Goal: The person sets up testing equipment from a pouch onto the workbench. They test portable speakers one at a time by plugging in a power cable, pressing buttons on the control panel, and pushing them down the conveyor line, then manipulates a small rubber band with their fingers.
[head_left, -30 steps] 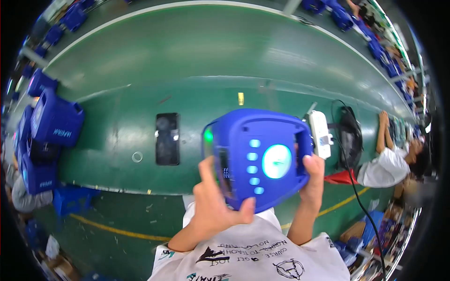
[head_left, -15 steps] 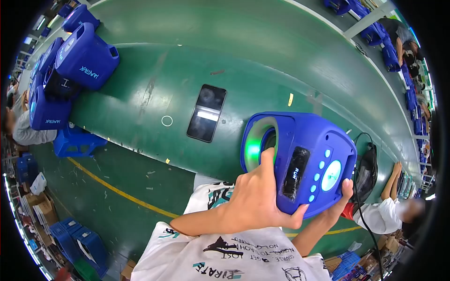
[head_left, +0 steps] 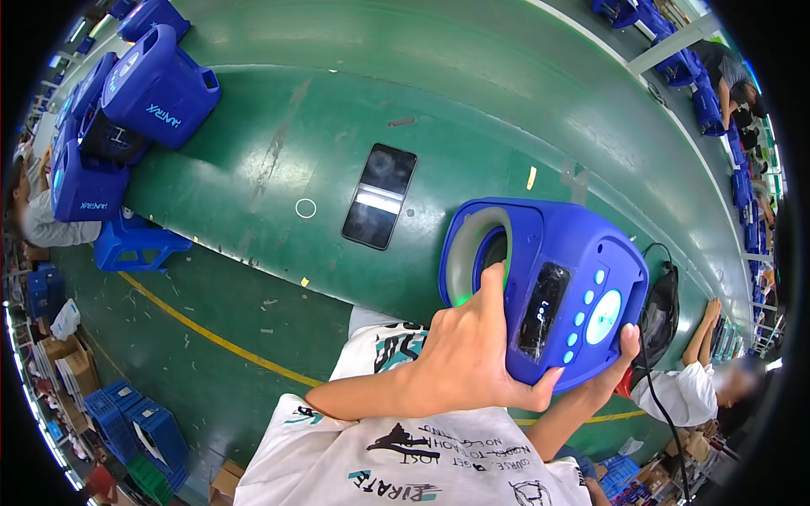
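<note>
A blue portable speaker (head_left: 557,253) is held tilted at the near edge of the green workbench, with its button panel facing me. My left hand (head_left: 464,350) grips its left side, the index finger by the round speaker front and the thumb at the lower edge. My right hand (head_left: 614,367) closes round the lower right side, with some fingers hidden behind the body. Small lit buttons and a large round lit dial glow pale blue beside a dark display (head_left: 544,312) with short lit characters. A thin green glow shows at the ring's lower edge.
A black smartphone (head_left: 380,196) and a white ring (head_left: 305,208) lie on the green workbench (head_left: 245,219). Several blue speakers (head_left: 160,88) stand at the left end. A black bag (head_left: 662,316) and a cable sit at right. Co-workers (head_left: 688,392) are at both sides.
The display's characters have changed from RUN to other short characters. The ring's bright green glow has shrunk to its lower edge. The view has shifted slightly; both hands keep their hold.
</note>
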`<state>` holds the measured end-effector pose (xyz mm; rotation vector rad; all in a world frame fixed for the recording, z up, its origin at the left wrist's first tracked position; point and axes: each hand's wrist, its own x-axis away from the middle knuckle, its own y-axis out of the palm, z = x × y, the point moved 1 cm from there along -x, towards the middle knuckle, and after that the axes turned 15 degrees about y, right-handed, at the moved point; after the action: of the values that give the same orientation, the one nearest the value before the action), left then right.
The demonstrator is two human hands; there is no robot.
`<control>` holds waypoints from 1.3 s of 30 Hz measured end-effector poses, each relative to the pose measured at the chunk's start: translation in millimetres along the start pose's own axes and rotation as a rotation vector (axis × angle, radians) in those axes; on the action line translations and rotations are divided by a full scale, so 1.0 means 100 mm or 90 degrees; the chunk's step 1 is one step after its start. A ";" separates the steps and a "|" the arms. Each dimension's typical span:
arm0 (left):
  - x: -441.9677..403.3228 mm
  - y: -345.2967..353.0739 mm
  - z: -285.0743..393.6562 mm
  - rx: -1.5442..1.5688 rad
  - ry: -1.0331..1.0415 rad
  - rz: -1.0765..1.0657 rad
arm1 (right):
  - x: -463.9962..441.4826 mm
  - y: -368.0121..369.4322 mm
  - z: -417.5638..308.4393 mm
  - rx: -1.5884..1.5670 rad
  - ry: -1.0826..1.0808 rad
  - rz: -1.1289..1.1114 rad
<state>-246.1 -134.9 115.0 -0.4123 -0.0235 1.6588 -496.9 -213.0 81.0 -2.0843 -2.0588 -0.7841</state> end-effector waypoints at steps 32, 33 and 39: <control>0.02 -0.13 -0.22 0.013 0.017 0.053 | -0.13 -0.21 -0.09 0.208 0.003 -0.069; 0.02 -0.14 -0.22 0.011 0.012 0.053 | -0.13 -0.19 -0.09 0.204 0.006 -0.071; 0.02 -0.13 -0.24 -0.030 0.025 0.063 | -0.17 -0.18 -0.09 0.196 0.006 -0.075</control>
<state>-227.4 -136.5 95.1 -0.4884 -0.0130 1.7493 -516.0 -230.7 76.7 -1.8061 -2.1531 -0.4527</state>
